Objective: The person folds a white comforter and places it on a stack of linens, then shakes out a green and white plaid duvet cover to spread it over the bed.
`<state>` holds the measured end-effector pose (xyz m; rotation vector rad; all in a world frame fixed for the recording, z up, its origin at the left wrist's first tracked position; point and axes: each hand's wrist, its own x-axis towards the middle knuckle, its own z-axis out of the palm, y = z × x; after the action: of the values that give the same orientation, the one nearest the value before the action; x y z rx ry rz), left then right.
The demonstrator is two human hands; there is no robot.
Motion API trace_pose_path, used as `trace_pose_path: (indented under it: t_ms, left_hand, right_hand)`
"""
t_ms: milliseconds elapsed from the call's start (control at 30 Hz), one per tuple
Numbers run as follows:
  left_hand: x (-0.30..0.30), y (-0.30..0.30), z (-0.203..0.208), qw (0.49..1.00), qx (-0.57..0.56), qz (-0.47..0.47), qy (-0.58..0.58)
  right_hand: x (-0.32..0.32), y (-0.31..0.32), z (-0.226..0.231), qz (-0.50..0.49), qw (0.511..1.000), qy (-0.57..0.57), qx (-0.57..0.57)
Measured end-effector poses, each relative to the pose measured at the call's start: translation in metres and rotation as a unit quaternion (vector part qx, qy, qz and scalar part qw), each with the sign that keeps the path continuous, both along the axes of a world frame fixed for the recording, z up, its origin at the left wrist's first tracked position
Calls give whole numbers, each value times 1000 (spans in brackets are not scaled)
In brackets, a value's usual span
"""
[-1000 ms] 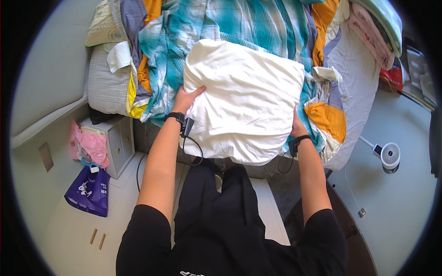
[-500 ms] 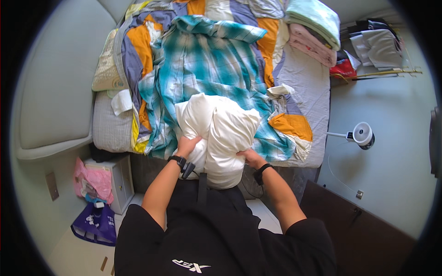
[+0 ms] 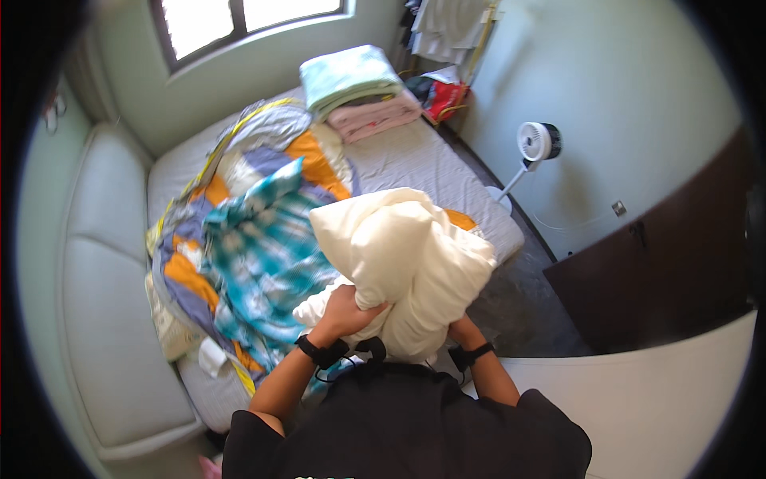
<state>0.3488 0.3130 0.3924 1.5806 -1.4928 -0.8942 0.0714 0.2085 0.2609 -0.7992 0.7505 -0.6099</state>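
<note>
A bulky cream-white pillow (image 3: 403, 259) is lifted off the bed (image 3: 435, 164), bunched up in front of my chest. My left hand (image 3: 345, 310) clutches its lower left part, fingers dug into the fabric. My right hand (image 3: 461, 329) is mostly hidden beneath the pillow's lower right edge; only the wrist with a black band shows. Below and left of the pillow lies a teal plaid cloth (image 3: 259, 255) on a crumpled orange, grey and yellow quilt (image 3: 239, 172).
Folded mint and pink bedding (image 3: 359, 92) is stacked at the bed's far end under a window. A padded grey headboard (image 3: 96, 311) runs along the left. A white standing fan (image 3: 533, 148) is on the floor at right, beside a dark cabinet (image 3: 654, 271).
The pillow went from lying spread on the bed to being gathered and raised in both hands. The view swung so the bed now stretches away toward the window.
</note>
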Motion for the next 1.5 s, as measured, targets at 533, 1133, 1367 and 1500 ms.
trace_pose_path:
  t_ms: [533,1133,1367,1500]
  left_hand:
    - [-246,-148,34,944,26,-321,76]
    - [-447,-400,13,888,7,-422,183]
    - [-518,-561,22,841,-103,-492,200]
    - [-533,-616,20,855,-119,-478,162]
  right_hand:
    - [-298,42,114,-287,909,130,-274]
    - [-446,-126,114,-387,857,299,-160]
    - [-484,-229,163,-414,839,313,-162]
    - [-505,-295,151,-387,846,325,-168]
